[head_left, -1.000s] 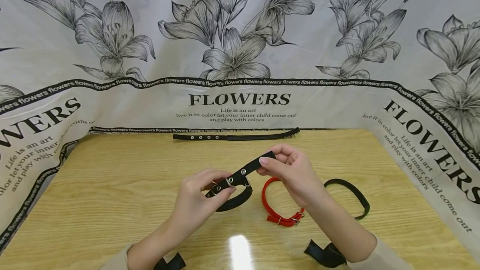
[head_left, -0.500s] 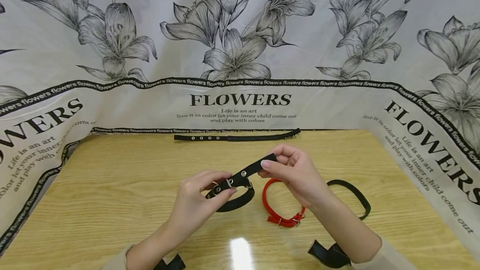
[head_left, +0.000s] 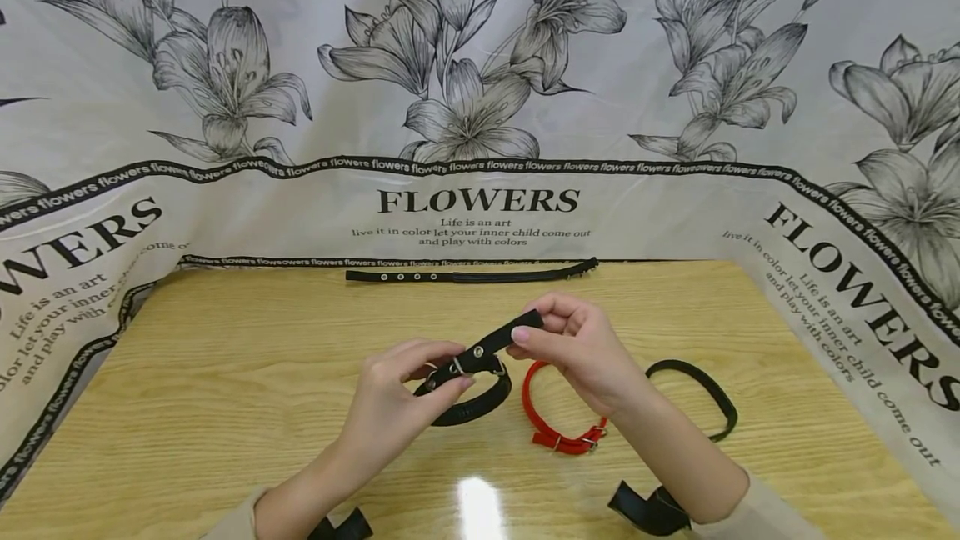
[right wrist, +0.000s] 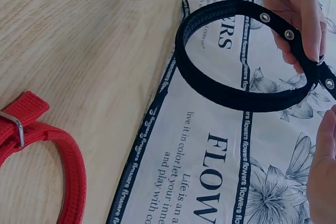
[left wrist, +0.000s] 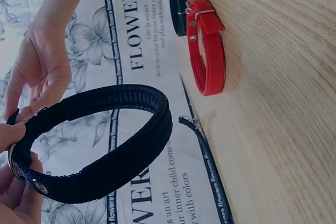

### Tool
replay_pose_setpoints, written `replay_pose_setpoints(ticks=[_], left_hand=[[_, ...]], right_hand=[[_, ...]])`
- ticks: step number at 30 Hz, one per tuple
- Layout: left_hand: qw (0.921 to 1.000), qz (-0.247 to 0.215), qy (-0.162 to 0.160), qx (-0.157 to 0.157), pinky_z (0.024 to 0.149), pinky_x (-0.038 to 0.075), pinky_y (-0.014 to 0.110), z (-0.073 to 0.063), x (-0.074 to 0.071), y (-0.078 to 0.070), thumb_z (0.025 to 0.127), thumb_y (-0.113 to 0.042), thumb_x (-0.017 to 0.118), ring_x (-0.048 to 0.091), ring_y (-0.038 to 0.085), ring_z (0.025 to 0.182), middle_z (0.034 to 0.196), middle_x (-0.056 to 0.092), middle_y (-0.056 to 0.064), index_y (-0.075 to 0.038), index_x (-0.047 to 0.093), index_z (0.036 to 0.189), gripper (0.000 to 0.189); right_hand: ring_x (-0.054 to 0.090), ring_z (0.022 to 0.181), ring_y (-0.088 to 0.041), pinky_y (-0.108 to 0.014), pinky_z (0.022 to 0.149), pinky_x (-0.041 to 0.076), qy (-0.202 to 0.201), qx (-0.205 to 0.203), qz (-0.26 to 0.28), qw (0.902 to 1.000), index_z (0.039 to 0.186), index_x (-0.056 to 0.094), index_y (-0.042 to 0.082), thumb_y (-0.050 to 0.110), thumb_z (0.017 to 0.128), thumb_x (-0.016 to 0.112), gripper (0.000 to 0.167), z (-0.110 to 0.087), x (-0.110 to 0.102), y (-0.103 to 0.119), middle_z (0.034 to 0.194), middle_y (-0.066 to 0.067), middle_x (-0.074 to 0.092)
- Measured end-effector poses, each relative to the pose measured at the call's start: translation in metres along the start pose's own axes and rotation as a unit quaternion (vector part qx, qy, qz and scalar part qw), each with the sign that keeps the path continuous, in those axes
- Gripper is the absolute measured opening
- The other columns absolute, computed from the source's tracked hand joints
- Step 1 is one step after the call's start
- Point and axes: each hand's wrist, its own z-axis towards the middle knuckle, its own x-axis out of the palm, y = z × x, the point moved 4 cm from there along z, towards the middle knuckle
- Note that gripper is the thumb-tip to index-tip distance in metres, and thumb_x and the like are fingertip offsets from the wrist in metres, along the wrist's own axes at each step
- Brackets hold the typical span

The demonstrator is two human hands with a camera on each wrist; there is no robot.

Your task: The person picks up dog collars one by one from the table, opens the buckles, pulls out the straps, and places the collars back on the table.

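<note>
A black dog collar (head_left: 474,412) with metal eyelets is looped and held above the table. My left hand (head_left: 401,390) pinches it at the buckle and metal keeper, thumb in front. Between thumb and fingers, my right hand (head_left: 588,352) grips the strap's free end, which slants up to the right. In the left wrist view the collar (left wrist: 131,163) shows its padded band, with a ring by the fingers. The right wrist view shows the collar (right wrist: 226,96) with its strap crossing at the buckle; the left fingers partly hide the fastening.
A buckled red collar (head_left: 536,415) lies just right of the held one. Behind the right forearm is a looped dark collar (head_left: 701,373). A straight black collar (head_left: 480,277) lies at the table's back edge, before the flowered cloth (head_left: 480,132). Black straps (head_left: 637,507) are near the forearms.
My right hand and the strap end have shifted slightly left and down, toward the left hand. An eyelet beside the keeper is no longer visible. The left hand keeps its place.
</note>
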Motion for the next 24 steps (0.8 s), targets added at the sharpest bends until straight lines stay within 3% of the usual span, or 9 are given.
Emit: replay_pose_setpoints(ticks=[5,9,11,17,24], left_hand=[[0.9987,-0.022,0.008,-0.045,0.067,0.056,0.026,0.001,-0.001,0.003,0.071,-0.004,0.080,0.064,0.009,0.082,0.089,0.069,-0.003,-0.008,0.071,0.096,0.027],[0.9943,-0.041,0.016,-0.097,0.070,0.055,0.027,0.000,-0.002,0.006,0.073,-0.006,0.079,0.063,0.010,0.085,0.091,0.068,-0.004,-0.010,0.071,0.098,0.026],[0.9915,-0.050,0.019,-0.119,0.071,0.055,0.028,0.000,-0.003,0.008,0.074,-0.008,0.079,0.063,0.010,0.086,0.092,0.068,-0.005,-0.011,0.071,0.099,0.026],[0.9866,-0.066,0.027,-0.147,0.074,0.055,0.028,0.001,-0.004,0.011,0.076,-0.010,0.078,0.063,0.011,0.089,0.096,0.068,-0.004,-0.011,0.070,0.102,0.027],[0.9816,-0.078,0.051,-0.167,0.076,0.055,0.027,0.002,-0.005,0.015,0.074,-0.009,0.079,0.062,0.012,0.094,0.103,0.066,0.000,-0.009,0.068,0.108,0.036]], right_hand=[[0.066,0.083,-0.017,-0.027,0.074,0.054,0.006,0.011,-0.113,0.9935,0.097,0.067,0.006,0.003,0.080,0.071,0.018,0.001,-0.003,-0.009,0.091,-0.006,0.069],[0.063,0.098,-0.024,-0.031,0.082,0.053,0.037,0.030,-0.231,0.9718,0.109,0.064,-0.001,0.012,0.080,0.073,0.033,0.002,-0.004,-0.021,0.106,-0.014,0.065],[0.062,0.099,-0.024,-0.032,0.083,0.052,0.055,0.031,-0.261,0.9633,0.111,0.063,-0.002,0.014,0.081,0.073,0.035,0.002,-0.003,-0.026,0.109,-0.015,0.063],[0.064,0.087,-0.023,-0.029,0.075,0.055,0.048,0.030,-0.266,0.9624,0.107,0.064,-0.005,0.013,0.081,0.073,0.032,0.002,-0.001,-0.032,0.102,-0.015,0.063],[0.063,0.094,-0.025,-0.029,0.077,0.055,0.006,0.054,-0.270,0.9612,0.107,0.065,-0.005,0.014,0.080,0.074,0.034,0.002,-0.004,-0.029,0.104,-0.017,0.062]])
